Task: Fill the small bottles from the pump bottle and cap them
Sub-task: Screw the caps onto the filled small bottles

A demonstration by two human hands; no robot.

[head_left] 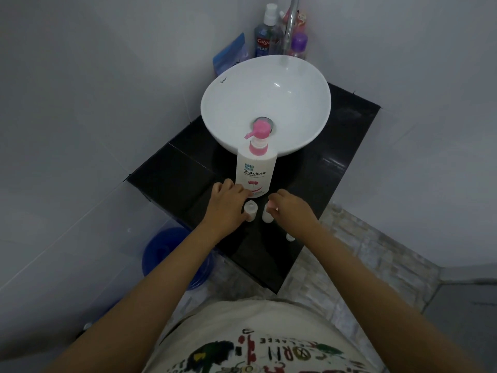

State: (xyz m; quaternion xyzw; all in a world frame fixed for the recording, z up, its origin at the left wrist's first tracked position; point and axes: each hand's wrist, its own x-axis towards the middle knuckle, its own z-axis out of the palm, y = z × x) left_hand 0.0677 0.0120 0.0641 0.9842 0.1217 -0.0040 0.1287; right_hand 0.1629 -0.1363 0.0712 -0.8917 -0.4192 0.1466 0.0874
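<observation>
Nearest the body, on the black surface (309, 168), a loose white cap (290, 236) lies by the right forearm, well apart from either hand. Just beyond it the right hand (291, 208) covers the top of one small bottle (266, 216), fingers (272, 198) curled over its mouth; whether they pinch a cap I cannot tell. The left hand (228, 204) rests beside the other small bottle (250, 210), its mouth open and uncapped, fingers loosely bent and touching its side rather than gripping. To do this well, steady each little bottle upright before moving it under the spout. Behind both stands the pump bottle (255, 170), nozzle pointing left, with the basin (312, 84) beyond.
</observation>
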